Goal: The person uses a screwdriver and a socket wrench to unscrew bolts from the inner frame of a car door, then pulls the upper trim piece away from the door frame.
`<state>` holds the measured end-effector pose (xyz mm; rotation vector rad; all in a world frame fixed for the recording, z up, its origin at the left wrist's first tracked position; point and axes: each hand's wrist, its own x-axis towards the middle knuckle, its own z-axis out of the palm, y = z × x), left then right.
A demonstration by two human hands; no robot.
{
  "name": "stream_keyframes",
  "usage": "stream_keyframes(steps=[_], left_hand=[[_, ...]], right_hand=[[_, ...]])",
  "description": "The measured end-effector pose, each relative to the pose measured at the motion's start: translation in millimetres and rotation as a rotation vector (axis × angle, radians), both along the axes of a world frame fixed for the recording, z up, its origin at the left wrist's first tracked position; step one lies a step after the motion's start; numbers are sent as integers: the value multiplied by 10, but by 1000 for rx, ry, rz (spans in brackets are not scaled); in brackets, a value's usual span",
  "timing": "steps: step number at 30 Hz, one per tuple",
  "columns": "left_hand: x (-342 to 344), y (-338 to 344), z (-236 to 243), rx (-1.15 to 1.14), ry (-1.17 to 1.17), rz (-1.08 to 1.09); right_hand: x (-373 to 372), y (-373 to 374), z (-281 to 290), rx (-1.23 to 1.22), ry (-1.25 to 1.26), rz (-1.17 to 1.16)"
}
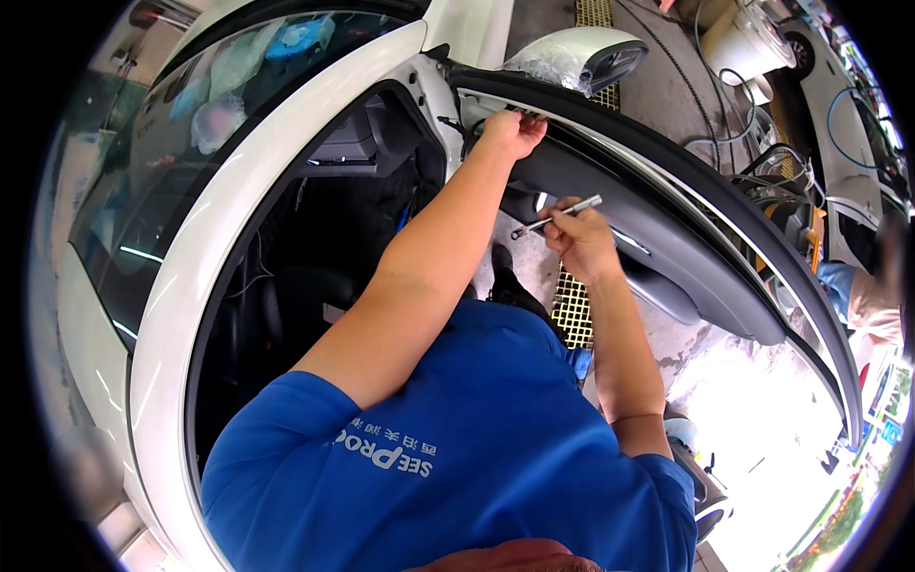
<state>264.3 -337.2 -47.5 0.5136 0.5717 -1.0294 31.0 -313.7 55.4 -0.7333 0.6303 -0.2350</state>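
My left hand [515, 133] reaches to the upper front part of the open car door [700, 268], just below the wing mirror [572, 59], its fingers curled at the inner edge; what they grip there is too small to make out. My right hand [581, 243] holds a thin silver socket wrench [556, 215] lower down, in front of the black door panel, its socket end pointing to the left. The white car body [205, 205] frames the open doorway on the left, with the dark interior inside.
A yellow floor grating [572, 315] lies below the door. At the upper right stand a white bucket [748, 43], hoses, cables and another white car [839, 133]. Part of another person [867, 305] shows at the far right, beyond the door.
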Motion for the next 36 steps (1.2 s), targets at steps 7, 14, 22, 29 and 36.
stream_keyframes(steps=[7,14,22,29,36], left_hand=[[123,515,426,262,-874,-364],[168,354,322,468,-1222,-644],[93,-125,185,418,-383,-396],[-197,-163,384,521,-230,-36],[-254,-260,367,568,-164,67]], right_hand=[[-122,289,-476,136,163,105],[48,257,-431,-66,203,110],[83,-249,-18,-850,147,-158],[-61,-252,1346,-1610,85,-248],[496,-1252,2092,-2146,473,302]])
